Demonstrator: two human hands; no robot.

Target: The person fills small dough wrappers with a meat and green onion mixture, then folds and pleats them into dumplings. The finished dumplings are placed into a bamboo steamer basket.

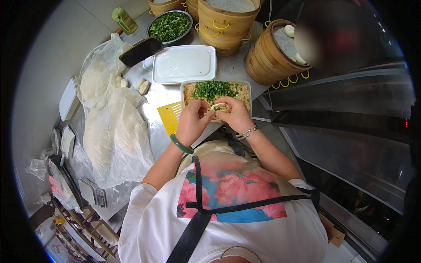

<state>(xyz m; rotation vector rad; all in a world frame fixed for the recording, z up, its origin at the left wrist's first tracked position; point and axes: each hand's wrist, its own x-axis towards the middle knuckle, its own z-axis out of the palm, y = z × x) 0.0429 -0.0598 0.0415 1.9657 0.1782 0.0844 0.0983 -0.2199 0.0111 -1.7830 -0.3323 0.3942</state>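
Both my hands meet over the near edge of a white rectangular tub of pale minced filling (189, 92) topped with chopped green onions (212, 90). Between them is a small round dough wrapper (219, 106) with filling and green bits inside. My left hand (194, 120) pinches the wrapper's left edge between thumb and fingers; a green bangle is on that wrist. Curled around its right side, my right hand (235, 113) grips the edge, a silver bracelet on the wrist. A yellow slotted plastic scraper (168, 119) lies left of the tub.
Behind the tub are a white lid (184, 64), a phone (141, 51) and a bowl of green onions (169, 27). Stacked bamboo steamers (227, 23) stand behind, others with white buns (268, 54) at right. Dough pieces (144, 87) and plastic-covered dough (115, 134) lie left; a scale (93, 192) is nearer.
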